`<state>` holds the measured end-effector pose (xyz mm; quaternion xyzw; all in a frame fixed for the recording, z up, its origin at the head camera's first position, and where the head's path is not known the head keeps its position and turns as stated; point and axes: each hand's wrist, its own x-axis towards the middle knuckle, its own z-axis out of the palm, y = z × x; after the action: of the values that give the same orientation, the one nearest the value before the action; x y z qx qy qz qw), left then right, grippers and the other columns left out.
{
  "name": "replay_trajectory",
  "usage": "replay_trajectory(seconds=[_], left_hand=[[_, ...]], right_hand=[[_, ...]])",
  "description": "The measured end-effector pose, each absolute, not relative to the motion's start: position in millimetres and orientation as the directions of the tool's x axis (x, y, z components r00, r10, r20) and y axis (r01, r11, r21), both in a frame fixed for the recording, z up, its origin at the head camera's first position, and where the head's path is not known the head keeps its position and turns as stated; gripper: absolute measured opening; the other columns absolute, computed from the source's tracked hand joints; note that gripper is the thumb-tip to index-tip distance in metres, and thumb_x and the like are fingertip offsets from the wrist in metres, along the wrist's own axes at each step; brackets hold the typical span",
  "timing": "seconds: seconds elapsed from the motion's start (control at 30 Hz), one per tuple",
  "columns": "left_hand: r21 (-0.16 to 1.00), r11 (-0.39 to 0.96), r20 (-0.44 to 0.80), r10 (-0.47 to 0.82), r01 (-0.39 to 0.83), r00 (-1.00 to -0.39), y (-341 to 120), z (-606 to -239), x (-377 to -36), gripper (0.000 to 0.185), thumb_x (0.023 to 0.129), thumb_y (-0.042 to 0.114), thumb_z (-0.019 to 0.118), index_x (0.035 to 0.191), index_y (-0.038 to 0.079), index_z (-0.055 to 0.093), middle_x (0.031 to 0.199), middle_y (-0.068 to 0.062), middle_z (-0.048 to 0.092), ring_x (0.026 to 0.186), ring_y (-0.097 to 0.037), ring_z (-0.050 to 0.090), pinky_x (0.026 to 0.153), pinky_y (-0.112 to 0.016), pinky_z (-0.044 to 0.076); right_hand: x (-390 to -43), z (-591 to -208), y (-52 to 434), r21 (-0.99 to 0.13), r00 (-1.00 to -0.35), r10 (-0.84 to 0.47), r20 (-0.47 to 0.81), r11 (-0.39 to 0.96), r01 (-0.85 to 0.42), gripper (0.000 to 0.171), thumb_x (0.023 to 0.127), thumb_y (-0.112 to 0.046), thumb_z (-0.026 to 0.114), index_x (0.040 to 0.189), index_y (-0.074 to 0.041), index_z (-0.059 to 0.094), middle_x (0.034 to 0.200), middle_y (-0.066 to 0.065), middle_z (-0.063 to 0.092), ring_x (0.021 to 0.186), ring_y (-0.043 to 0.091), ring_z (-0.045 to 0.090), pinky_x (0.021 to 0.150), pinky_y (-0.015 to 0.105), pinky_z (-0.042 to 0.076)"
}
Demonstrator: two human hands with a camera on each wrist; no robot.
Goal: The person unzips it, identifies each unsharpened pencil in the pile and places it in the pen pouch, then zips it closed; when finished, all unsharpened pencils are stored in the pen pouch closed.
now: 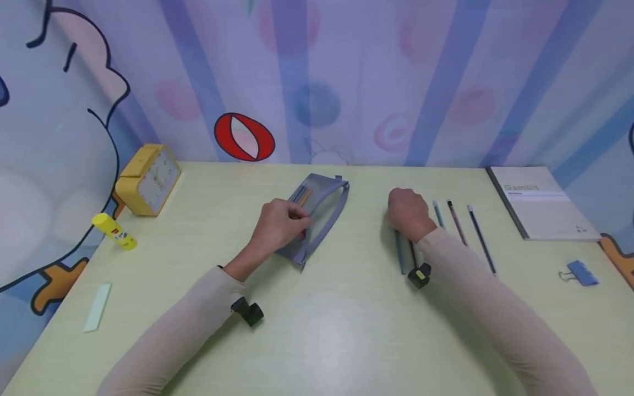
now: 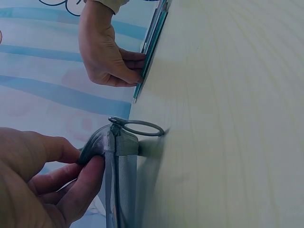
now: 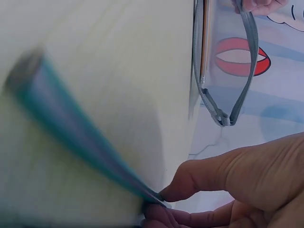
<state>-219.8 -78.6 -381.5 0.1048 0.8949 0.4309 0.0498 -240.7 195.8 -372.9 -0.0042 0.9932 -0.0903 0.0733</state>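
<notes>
A grey-blue zippered pencil case point(image 1: 321, 185) lies with its mouth gaping toward the right, and a few pencils point(image 1: 305, 197) show inside it. My left hand point(image 1: 279, 225) pinches the near edge of its opening between thumb and fingers. To the right, my right hand point(image 1: 408, 212) pinches a teal pencil point(image 3: 80, 128) between thumb and fingertips; its end points back toward me in the head view. Beside that one, a dark pencil point(image 1: 413, 252) shows below the same hand, partly hidden by the wrist camera.
Three more pencils point(image 1: 480, 236) lie right of my right hand, partly behind the sleeve. Farther right are a notebook point(image 1: 545, 209) and a blue binder clip point(image 1: 583, 273). On the left stand a yellow clock point(image 1: 136, 181) and a glue stick point(image 1: 115, 232), with a pale green strip point(image 1: 97, 308) nearer.
</notes>
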Motion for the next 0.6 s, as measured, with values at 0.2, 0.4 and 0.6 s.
replay_trajectory(seconds=[0.2,0.4,0.6], left_hand=[[0.78,0.61,-0.002,0.225,0.139,-0.974,-78.5,-383.7,-220.4,0.015,0.091,0.017,0.071,0.096,0.006,0.08,0.08,-0.007,0.078,0.065,-0.017,0.073,0.061,-0.023,0.05],[0.777,0.616,-0.01,0.221,0.132,-0.975,-77.0,-384.9,-221.9,0.014,0.091,0.017,0.071,0.096,0.007,0.08,0.081,-0.007,0.078,0.065,-0.018,0.074,0.062,-0.022,0.051],[0.778,0.612,-0.004,0.228,0.14,-0.974,-76.2,-383.8,-221.7,0.015,0.091,0.017,0.071,0.097,0.005,0.08,0.082,-0.009,0.078,0.064,-0.016,0.073,0.06,-0.022,0.05]], right_hand=[[-237.8,-374.9,194.6,-0.243,-0.99,-0.006,-0.14,0.97,0.029,0.031,0.081,-0.003,0.051,0.059,-0.014,0.033,0.063,0.005,0.04,0.06,0.022,0.045,0.053,0.034,0.039],[-234.3,-367.0,199.0,-0.415,-0.972,-0.079,-0.221,0.91,0.021,0.038,0.088,-0.014,0.06,0.059,-0.015,0.036,0.054,-0.004,0.034,0.052,0.016,0.044,0.057,0.03,0.038],[-237.3,-356.4,202.1,-0.772,-0.877,-0.272,-0.395,0.615,0.157,0.023,0.098,-0.015,0.055,0.087,0.003,0.066,0.077,0.002,0.062,0.072,0.015,0.067,0.08,0.035,0.06]])
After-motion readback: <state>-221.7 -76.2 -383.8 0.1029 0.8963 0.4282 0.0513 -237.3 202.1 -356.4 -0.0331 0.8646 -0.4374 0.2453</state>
